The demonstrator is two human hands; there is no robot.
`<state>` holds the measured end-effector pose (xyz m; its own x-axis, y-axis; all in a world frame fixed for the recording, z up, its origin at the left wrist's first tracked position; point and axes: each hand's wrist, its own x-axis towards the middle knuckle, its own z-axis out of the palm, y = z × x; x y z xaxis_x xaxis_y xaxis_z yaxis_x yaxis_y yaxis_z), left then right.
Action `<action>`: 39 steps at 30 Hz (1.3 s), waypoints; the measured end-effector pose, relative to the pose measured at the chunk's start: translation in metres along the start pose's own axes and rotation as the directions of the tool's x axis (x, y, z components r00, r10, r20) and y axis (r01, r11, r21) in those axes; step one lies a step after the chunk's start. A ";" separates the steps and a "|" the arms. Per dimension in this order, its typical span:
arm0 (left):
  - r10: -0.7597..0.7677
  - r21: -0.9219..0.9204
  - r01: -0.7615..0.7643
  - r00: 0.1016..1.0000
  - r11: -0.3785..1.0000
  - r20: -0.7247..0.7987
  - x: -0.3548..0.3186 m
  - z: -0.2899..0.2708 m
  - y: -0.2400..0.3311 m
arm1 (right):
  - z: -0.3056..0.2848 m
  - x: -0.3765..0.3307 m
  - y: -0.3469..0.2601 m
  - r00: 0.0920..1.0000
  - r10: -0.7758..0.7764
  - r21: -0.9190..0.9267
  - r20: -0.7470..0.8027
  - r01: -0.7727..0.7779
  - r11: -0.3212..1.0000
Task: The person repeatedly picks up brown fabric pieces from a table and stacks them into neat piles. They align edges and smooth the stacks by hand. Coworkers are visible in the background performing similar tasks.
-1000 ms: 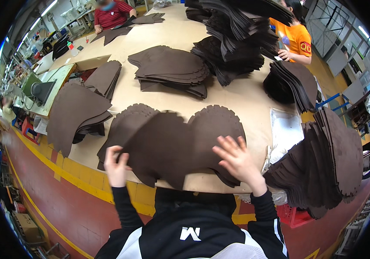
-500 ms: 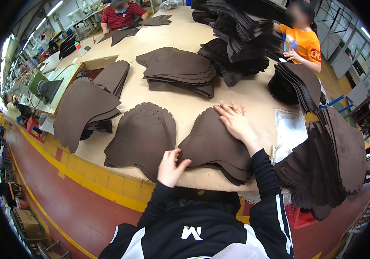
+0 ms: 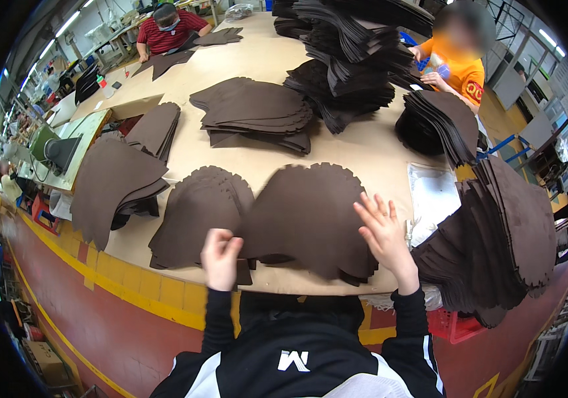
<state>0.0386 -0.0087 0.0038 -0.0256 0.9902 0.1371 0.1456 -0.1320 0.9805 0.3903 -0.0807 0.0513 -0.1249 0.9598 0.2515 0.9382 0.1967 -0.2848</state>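
At the near edge of the table, my left hand (image 3: 220, 260) pinches the left corner of the top dark brown cut panel (image 3: 304, 222). This panel is curved, with a notched top edge, and its left side is blurred. My right hand (image 3: 385, 232) is open, fingers spread, beside the panel's right edge; whether it touches cannot be told. Under the panel lies a stack of similar pieces (image 3: 357, 273), mostly hidden. Just left, another stack of notched brown panels (image 3: 198, 215) lies partly behind my left hand.
More brown panels are stacked at the left (image 3: 115, 182), mid-table (image 3: 254, 106) and right edge (image 3: 516, 225). A tall dark pile (image 3: 344, 73) rises at the back. One person in orange (image 3: 456, 73) stands far right; another in red (image 3: 171, 30) works far left.
My left hand has closed on the top panel's corner and drawn it leftward over the neighbouring stack's edge. My right hand has slid off the panel's top to its right side.
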 end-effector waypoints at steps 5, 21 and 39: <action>0.168 0.486 0.016 0.928 0.874 -0.332 0.034 -0.106 -0.017 | 0.028 0.008 -0.039 0.963 -0.257 0.141 0.087 0.243 0.960; 0.115 0.549 -0.253 0.955 0.797 0.272 -0.013 0.058 -0.010 | 0.047 0.074 0.045 0.982 0.185 -0.232 -0.043 -0.190 0.954; -0.152 0.261 0.194 0.973 0.946 -0.173 0.032 -0.113 -0.009 | 0.023 0.004 -0.043 0.933 -0.346 -0.125 0.096 0.356 0.926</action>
<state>-0.0752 0.0190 0.0155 -0.2180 0.9759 0.0085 0.3906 0.0792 0.9172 0.3418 -0.0804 0.0430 -0.4724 0.8468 0.2444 0.8646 0.4991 -0.0584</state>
